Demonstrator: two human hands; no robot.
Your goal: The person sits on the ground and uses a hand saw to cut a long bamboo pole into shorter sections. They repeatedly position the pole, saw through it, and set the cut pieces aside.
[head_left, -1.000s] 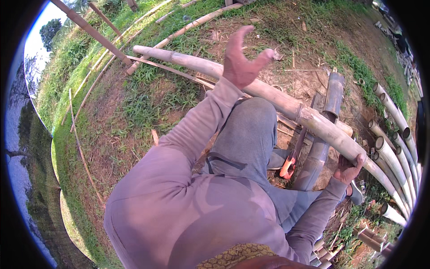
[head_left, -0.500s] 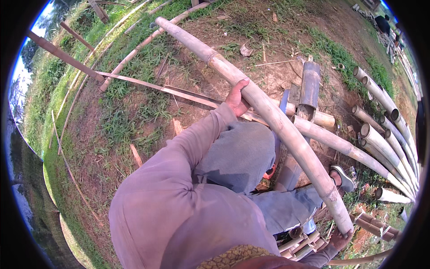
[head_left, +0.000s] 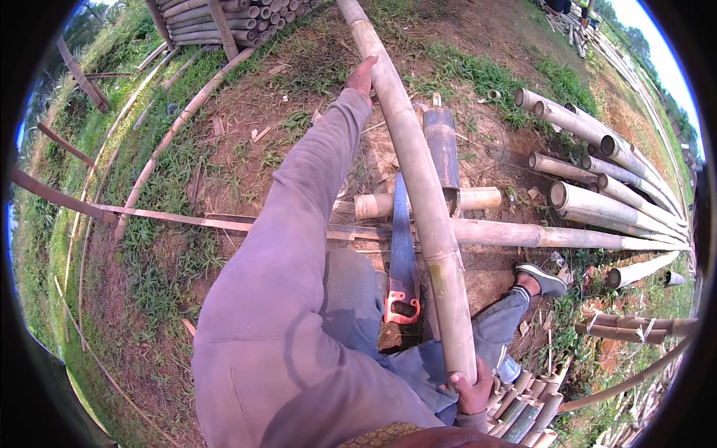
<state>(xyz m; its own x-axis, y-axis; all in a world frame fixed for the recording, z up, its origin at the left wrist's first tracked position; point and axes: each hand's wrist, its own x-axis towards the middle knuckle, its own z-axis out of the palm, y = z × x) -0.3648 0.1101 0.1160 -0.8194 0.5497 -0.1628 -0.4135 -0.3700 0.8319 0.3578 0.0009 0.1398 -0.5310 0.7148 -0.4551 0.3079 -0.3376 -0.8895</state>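
Observation:
A long, pale bamboo pole (head_left: pixel 420 179) runs from the far edge of the view down toward my lap. My left hand (head_left: pixel 363 76), arm stretched far forward, grips it from its left side near the upper part. Around the near end, my right hand (head_left: pixel 473 388) is closed with the fingers partly hidden. Under and left of the pole lies a handsaw (head_left: pixel 402 261) with a blue blade and an orange handle, beside my knee. A thinner bamboo pole (head_left: pixel 538 234) lies crosswise beneath, partly covered by the held one.
A dark split bamboo piece (head_left: pixel 441 145) rests over a short crosswise bamboo length (head_left: pixel 479 198). Several bamboo poles (head_left: pixel 620 201) fan out at the right. Cut bamboo pieces (head_left: pixel 526 411) are piled near my right hand. A large bamboo stack (head_left: pixel 239 19) stands far left behind posts.
The held pole has swung: its far end now points more straight ahead, and its near end has come left toward my body. My left arm reaches farther forward. The view has turned right.

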